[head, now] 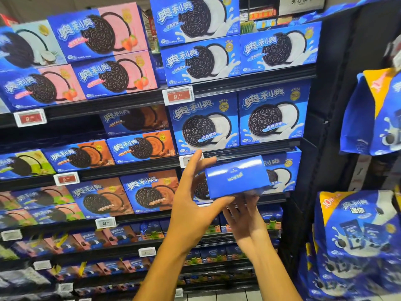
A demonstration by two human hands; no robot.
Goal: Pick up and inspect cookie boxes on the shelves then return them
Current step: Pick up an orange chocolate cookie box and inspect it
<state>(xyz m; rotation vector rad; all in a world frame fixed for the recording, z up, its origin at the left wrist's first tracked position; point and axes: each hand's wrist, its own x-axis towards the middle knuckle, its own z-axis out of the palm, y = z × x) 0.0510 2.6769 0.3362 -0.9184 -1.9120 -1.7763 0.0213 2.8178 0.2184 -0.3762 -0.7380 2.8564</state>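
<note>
A shopper's left hand (193, 198) clasps the near end of a blue cookie box (236, 177), right hand (243, 211) cupped beneath, tilting its narrow side up for inspection before the shelf (249, 77).

A blue cookie box (236, 178) is held in front of a shelf slot, blocking most of it. Behind the box and to its right, another blue box (282, 170) stands in that slot. Above the box, a shelf edge (249, 148) runs close overhead. Right of the box, a dark upright panel (314, 170) closes off the shelves.
</note>
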